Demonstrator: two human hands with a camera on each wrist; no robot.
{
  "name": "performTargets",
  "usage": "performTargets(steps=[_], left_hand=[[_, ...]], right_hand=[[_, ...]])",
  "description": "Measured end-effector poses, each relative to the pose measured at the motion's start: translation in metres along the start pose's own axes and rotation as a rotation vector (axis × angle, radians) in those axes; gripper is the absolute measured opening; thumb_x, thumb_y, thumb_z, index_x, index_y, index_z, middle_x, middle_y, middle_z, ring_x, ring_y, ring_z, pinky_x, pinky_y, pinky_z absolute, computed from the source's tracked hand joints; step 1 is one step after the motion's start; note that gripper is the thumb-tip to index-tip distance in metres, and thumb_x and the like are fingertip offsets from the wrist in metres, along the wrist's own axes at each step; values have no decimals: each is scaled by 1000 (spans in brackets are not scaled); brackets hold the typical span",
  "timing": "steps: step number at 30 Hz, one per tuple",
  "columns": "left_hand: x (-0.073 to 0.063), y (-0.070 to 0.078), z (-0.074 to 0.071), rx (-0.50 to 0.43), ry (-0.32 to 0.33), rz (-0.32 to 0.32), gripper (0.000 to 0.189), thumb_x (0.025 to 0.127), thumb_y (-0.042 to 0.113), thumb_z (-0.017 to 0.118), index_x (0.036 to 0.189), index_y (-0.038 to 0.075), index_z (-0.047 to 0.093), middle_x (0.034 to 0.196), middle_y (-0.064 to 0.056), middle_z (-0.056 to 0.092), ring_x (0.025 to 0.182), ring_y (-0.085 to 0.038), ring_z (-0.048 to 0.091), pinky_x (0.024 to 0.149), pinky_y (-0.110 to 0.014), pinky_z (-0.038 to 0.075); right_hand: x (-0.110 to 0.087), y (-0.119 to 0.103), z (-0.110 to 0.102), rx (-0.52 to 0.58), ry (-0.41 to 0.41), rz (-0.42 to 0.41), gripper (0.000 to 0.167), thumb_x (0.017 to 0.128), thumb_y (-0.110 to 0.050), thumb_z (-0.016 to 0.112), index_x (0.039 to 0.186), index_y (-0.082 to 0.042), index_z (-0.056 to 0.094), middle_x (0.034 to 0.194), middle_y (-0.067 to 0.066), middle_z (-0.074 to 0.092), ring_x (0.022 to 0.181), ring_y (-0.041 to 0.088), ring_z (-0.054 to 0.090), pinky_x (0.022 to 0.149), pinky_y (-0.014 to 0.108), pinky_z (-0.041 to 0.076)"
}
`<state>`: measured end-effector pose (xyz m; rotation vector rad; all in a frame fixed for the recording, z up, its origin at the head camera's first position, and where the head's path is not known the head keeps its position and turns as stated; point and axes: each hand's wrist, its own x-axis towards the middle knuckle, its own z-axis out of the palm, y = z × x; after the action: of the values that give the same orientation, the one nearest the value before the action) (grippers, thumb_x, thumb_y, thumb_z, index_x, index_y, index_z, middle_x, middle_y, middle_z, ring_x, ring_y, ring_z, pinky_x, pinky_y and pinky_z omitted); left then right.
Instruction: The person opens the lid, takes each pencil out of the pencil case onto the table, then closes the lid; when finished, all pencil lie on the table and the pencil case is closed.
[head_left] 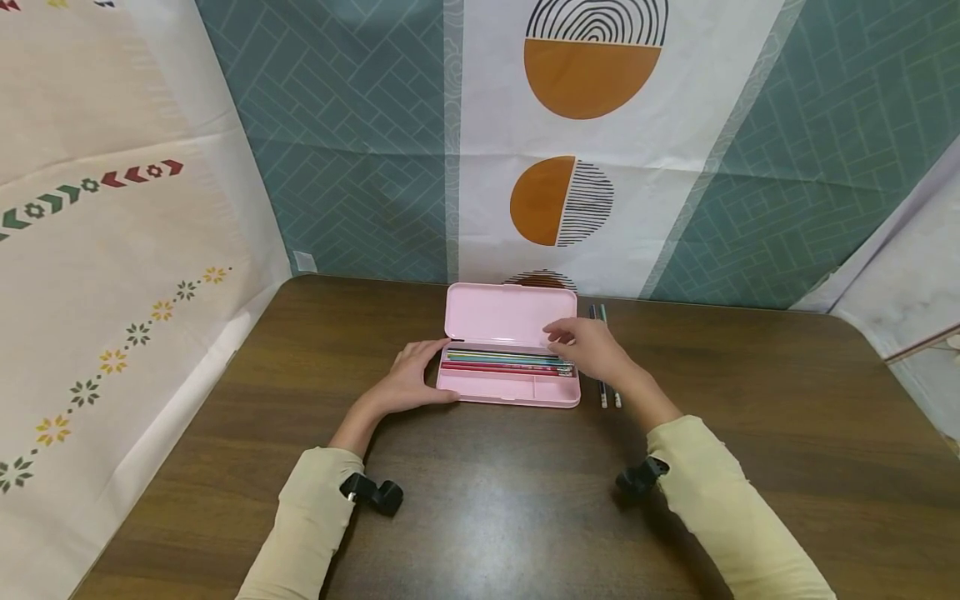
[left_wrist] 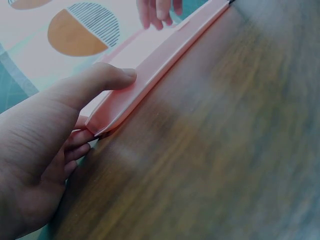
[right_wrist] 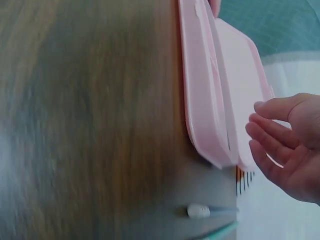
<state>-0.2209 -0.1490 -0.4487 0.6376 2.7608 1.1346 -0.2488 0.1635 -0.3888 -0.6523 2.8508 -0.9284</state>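
A pink pencil case (head_left: 487,386) lies on the table with its lid (head_left: 498,312) swung back. Several pencils (head_left: 495,367), red, blue, yellow and dark, lie lengthwise in its rear compartment. My left hand (head_left: 405,379) grips the case's left end; in the left wrist view the thumb (left_wrist: 120,79) presses the front wall and the fingers curl around behind. Over the right end hovers my right hand (head_left: 592,346), fingers loosely bent with nothing between them in the right wrist view. Right of the case, two pencils (head_left: 603,395) lie side by side, partly hidden under that hand.
The brown wooden table (head_left: 480,500) extends around the case. A patterned cloth (head_left: 360,150) hangs behind the table's back edge, near the open lid. At the left hangs a cream cloth (head_left: 112,275). Each forearm wears a black wrist camera (head_left: 375,493).
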Motion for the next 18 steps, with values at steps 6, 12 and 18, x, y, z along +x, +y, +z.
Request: performTargets(steps=[6,12,18], left_hand=[[-1,-1,0,7,-3,-3,92,72,37,79,147,3,38,142,-19,42,130,-34,31,105,-56,23],[0,0,0,14,-11,-14,93,72,38,79,148,5,37,143,-17,42,130,-33,30,106,-56,23],[0,1,-2,8,-15,-22,94,71,38,79,148,6,37,144,-17,41,131,-33,29,106,-55,23]], right_hand=[[6,-11,17,23,-53,-85,23,89,-3,66,111,3,70,100,14,70,87,25,62,83,41,52],[8,-15,28,26,-84,-91,22,87,-1,69,108,3,72,100,13,70,84,23,60,83,39,51],[12,-18,32,-22,-98,-125,19,86,2,68,104,1,74,99,13,71,85,23,61,82,39,51]])
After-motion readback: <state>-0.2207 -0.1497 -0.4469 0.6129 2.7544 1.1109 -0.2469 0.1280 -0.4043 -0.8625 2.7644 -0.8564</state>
